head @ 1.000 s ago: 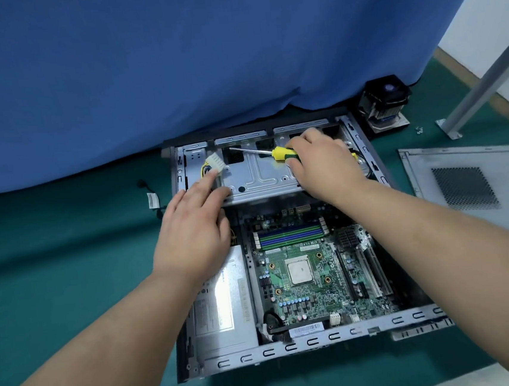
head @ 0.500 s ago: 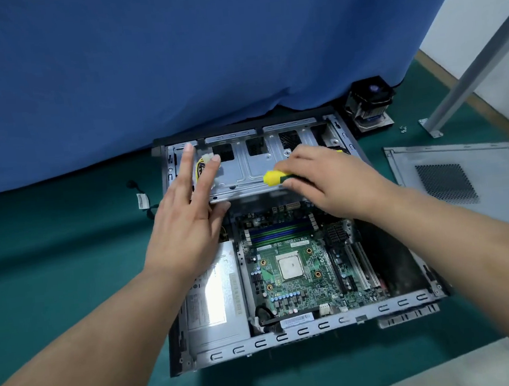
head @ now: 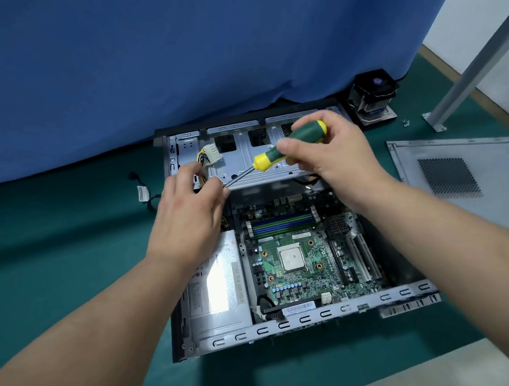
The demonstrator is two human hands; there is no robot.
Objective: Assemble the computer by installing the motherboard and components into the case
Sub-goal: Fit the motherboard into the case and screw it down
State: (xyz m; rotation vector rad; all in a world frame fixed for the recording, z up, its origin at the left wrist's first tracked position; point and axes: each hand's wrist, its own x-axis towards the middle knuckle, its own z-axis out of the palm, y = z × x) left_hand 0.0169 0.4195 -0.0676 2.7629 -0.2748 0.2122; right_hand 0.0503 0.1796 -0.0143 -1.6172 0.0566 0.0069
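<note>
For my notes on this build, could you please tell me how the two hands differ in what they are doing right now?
The right hand wraps the green and yellow handle of the screwdriver, while the left hand pinches its metal shaft near the tip. The right hand sits higher and further back over the drive tray; the left is lower, at the tray's front edge. Both hold the same tool above the open case.

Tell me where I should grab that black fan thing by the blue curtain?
Hold the fan by its two boxy sides, reaching down from above. It stands upright on the green mat, apart from the computer case, so nothing blocks your fingers. Its top looks like fan blades, probably best left alone.
</note>
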